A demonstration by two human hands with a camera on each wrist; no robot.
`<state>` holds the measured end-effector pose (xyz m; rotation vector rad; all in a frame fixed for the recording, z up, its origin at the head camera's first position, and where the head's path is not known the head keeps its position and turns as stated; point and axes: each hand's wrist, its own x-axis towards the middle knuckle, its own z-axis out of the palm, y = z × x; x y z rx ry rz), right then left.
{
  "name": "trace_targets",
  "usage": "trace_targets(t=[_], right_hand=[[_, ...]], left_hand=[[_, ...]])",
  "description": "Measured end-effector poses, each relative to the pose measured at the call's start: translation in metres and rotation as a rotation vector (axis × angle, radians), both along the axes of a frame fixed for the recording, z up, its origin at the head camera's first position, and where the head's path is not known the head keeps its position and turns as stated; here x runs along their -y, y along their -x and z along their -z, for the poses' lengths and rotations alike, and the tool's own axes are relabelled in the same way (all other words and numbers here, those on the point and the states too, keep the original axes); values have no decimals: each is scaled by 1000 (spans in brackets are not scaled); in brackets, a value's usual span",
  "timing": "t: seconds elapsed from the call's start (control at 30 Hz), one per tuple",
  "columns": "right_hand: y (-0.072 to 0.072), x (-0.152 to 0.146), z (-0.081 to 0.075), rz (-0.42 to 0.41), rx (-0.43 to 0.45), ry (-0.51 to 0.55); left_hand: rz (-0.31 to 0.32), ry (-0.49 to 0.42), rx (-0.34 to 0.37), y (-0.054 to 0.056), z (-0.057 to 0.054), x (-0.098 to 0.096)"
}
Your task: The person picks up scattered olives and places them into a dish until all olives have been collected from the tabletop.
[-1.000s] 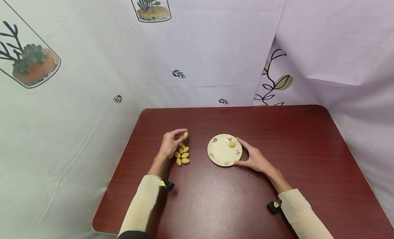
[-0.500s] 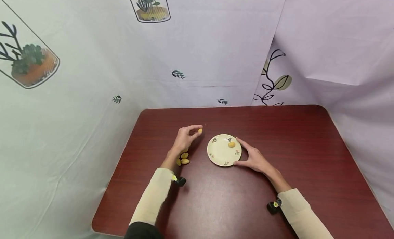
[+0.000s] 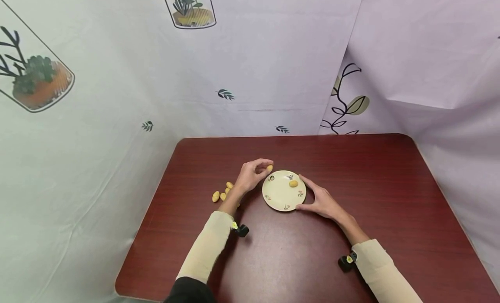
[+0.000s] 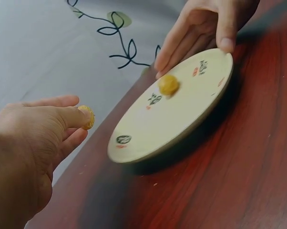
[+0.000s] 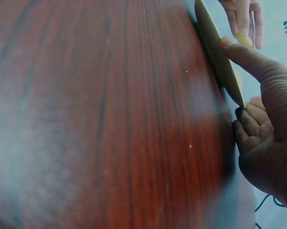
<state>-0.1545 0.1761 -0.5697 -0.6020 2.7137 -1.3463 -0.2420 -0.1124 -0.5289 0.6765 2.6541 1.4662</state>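
My left hand (image 3: 250, 176) pinches a small yellow oval piece (image 3: 269, 168), textured like a nut or small fruit, between thumb and fingertips. It hovers by the upper left rim of a round cream plate (image 3: 279, 196) with small printed designs. On the plate's upper right part lies one similar yellow piece (image 4: 168, 85). My right hand (image 3: 324, 203) holds the plate's right edge, the thumb (image 5: 251, 57) and fingers spread along the rim. Several more yellow pieces (image 3: 216, 196) lie on the table left of the plate, partly hidden by my left forearm.
The dark red wooden table (image 3: 363, 172) has rounded corners. White cloth (image 3: 250, 68) printed with plants hangs behind it and along both sides. Small black cameras (image 3: 243, 230) are strapped to my wrists.
My left hand has carried the pinched yellow piece rightward from the loose pieces to the plate's upper left rim. The right hand and the plate have stayed in place.
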Motion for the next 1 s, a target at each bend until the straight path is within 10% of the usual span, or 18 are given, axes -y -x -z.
trace_targets(t=[1.0], right_hand=[[0,-1,2,1,2,10]], left_hand=[[76,47,-34,-13,29,-52]])
